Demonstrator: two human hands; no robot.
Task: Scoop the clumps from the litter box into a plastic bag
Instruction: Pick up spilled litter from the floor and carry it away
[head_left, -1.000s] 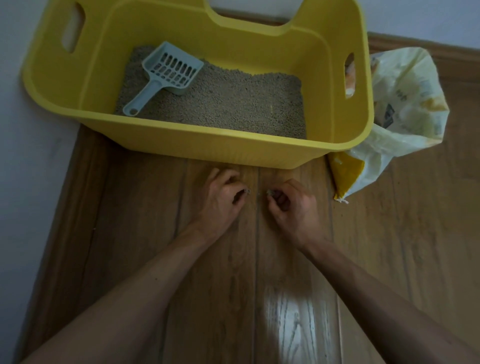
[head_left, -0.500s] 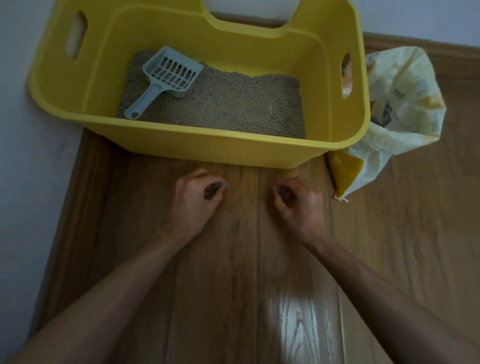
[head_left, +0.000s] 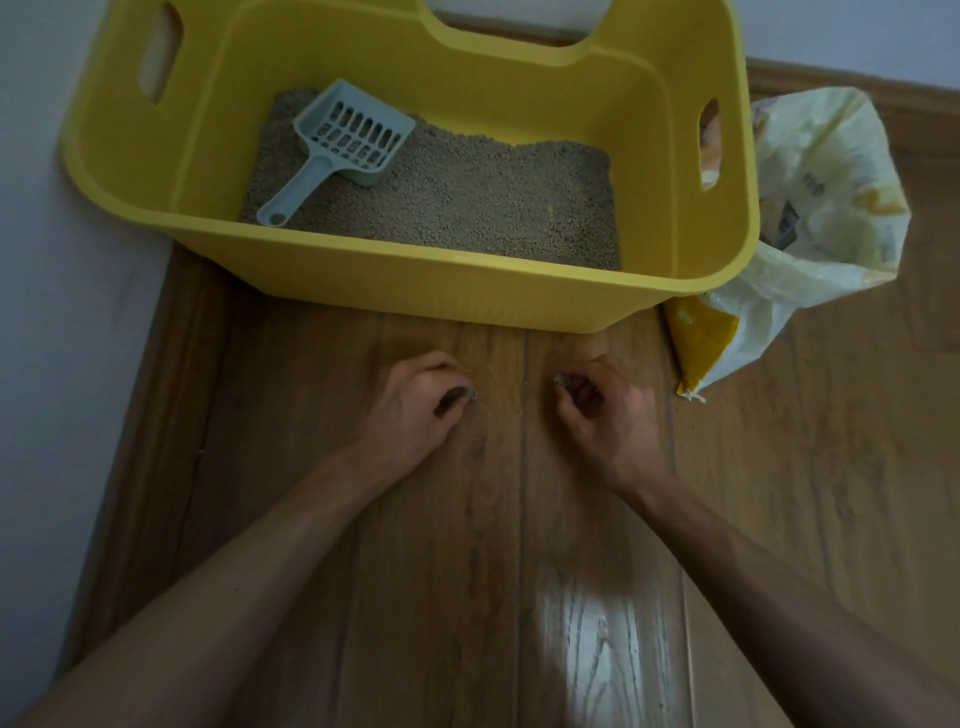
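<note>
Flanking wall: pale plain wall (head_left: 62, 260) runs down the left edge and meets the floor beside the box.
Litter box: yellow plastic litter box (head_left: 467, 306), rectangular with rounded corners, a cut-out handle in each end wall and a dip in the far rim; stands on the floor close to the wall.
Scoop: grey-blue slotted plastic scoop (head_left: 343, 145) lies on the litter in the box's left half, handle pointing toward the near left corner.
Litter: beige granular litter (head_left: 493, 197) covers the box bottom in a loose layer.
Left hand: left hand (head_left: 410, 410) on the floor just in front of the box, fingers curled, thumb and fingertips pinching a small grey litter crumb (head_left: 465, 396).
Right hand: right hand (head_left: 608, 415) near the left hand but apart from it, fingers curled, pinching a second grey litter crumb (head_left: 562, 382) at its fingertips.
Bag: crumpled pale yellow-and-white plastic bag (head_left: 831, 208) with an orange lower corner lies against the box's right wall.
Floor: brown wood-plank floor (head_left: 441, 571), with a bright reflection between the forearms.
</note>
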